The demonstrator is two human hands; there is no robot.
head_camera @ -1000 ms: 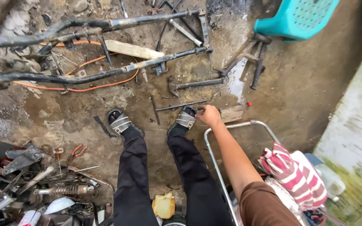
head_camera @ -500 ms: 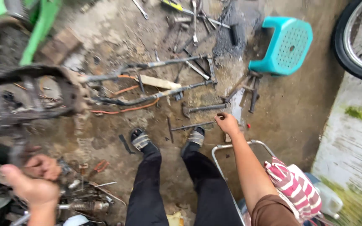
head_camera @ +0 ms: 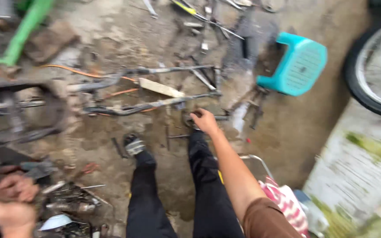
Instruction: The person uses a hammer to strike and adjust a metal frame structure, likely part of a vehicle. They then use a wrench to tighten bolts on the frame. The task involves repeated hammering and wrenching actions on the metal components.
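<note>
Two hands work apart: the right hand (head_camera: 204, 121) reaches down past the knees to dark metal rods (head_camera: 199, 120) on the muddy ground, fingers curled, grip unclear through blur; the left hand (head_camera: 5, 207) hovers by scattered tools (head_camera: 67, 196), its hold unclear; closing firmly on a rod seems next; a teal stool (head_camera: 298, 66) lies tipped beyond; no labels show.

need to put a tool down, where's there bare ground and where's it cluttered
Bare ground lies between the right hand and the teal stool, running down to the wheel and the pale slab. A smaller bare patch sits left of the shoe. Crowded: the bent metal frame, the tools beyond it, and the scrap pile by the left hand.
</note>
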